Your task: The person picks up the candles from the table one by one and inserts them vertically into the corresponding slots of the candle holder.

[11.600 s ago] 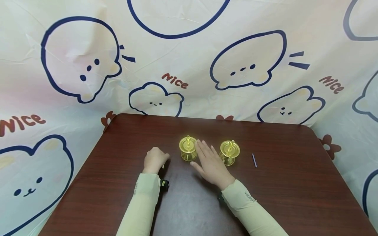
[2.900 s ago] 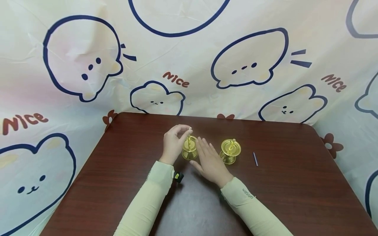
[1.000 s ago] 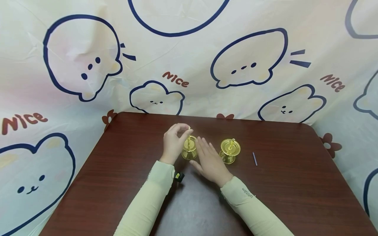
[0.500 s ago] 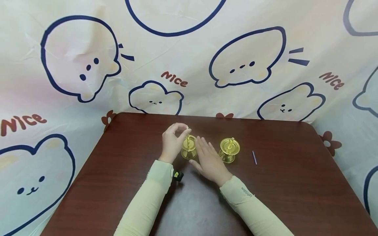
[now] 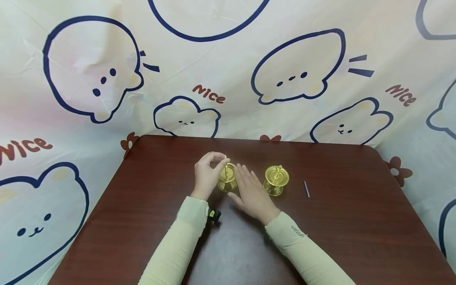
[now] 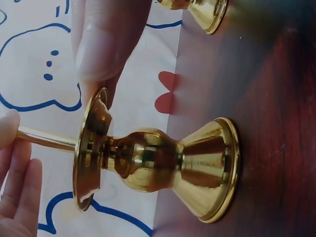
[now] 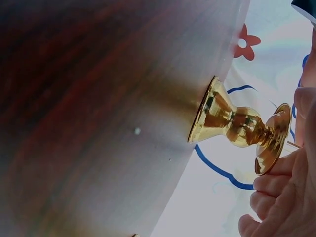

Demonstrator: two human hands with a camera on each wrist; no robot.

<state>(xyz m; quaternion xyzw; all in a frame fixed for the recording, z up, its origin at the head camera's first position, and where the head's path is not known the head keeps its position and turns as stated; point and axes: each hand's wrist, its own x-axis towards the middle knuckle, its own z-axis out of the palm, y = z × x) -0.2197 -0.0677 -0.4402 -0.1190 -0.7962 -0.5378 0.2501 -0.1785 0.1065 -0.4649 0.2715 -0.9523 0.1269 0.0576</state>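
A brass candle holder [image 5: 227, 185] stands upright before me, its stem [image 6: 49, 138] rising from a shallow dish. My left hand [image 5: 207, 174] pinches the top of that stem between thumb and fingertips. A tiny pale tip [image 5: 225, 156] shows at the pinch; what it is stays too small to tell. My right hand [image 5: 254, 196] lies flat on the holder's right side, fingers straight and together. In the right wrist view, the fingertips of the right hand [image 7: 281, 197] meet the dish rim. A matching brass candle holder [image 5: 277, 180] stands just beyond that hand.
A thin purplish stick [image 5: 306, 189] lies on the dark brown table [image 5: 356, 221], right of both holders. Behind the table's far edge hangs a pale cloth [image 5: 235, 67] with cartoon drawings. A black wrist device [image 5: 214, 215] sits at my left cuff.
Since the oldest frame, my left hand has risen from the table to the top of the left holder. Over the last second it has dipped very slightly. My right hand keeps its place.
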